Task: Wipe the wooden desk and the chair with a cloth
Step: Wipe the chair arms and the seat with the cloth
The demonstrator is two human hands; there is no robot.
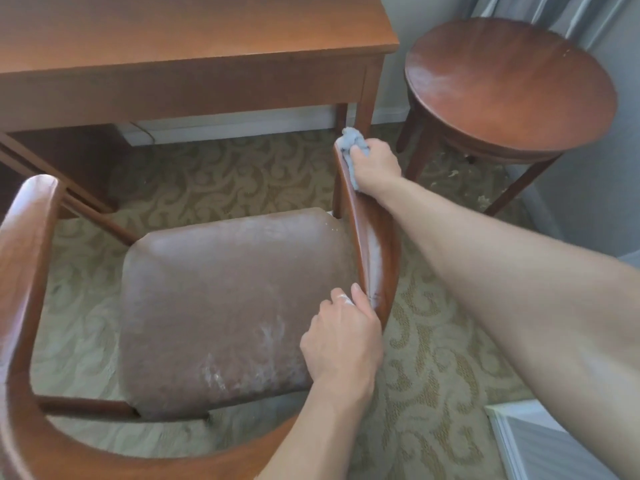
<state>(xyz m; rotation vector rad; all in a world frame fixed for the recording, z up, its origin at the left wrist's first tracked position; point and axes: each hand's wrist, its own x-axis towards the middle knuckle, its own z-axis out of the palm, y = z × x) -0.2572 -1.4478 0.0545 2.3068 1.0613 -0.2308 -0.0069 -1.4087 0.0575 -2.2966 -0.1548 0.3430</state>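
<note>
Chair (pixel 221 306) sits in front of me, seen from above and behind. Its curved wooden back rail wraps the near edge of the view. Far-left armrest (pixel 27 216) is bare wood and glossy, with nothing on it. Brown padded seat in the middle shows pale, chalky smears, heaviest toward the near-right corner.

Wooden desk (pixel 173 39) is beyond the chair, across the top left of the view. Its right front leg stands just past the tip of the chair's right armrest (pixel 370 244).

My left hand (pixel 343 337) grips the right armrest near where it meets the back rail: fingers curled round the inner edge, thumb along the wood. It holds the armrest only.

My right hand (pixel 375 166) is at the forward tip of that same armrest, fingers curled around a bunched grey cloth (pixel 351 143). The cloth is pressed against the top and outer face of the armrest end. A tuft pokes up above the knuckles and a bit hangs below the palm. My right forearm runs diagonally back to the lower right.

A pale streak runs down the armrest's outer face between the two hands.

Round wooden side table (pixel 509 84) stands right of the desk, apart from the chair. Patterned carpet (pixel 433 375) is under everything.
</note>
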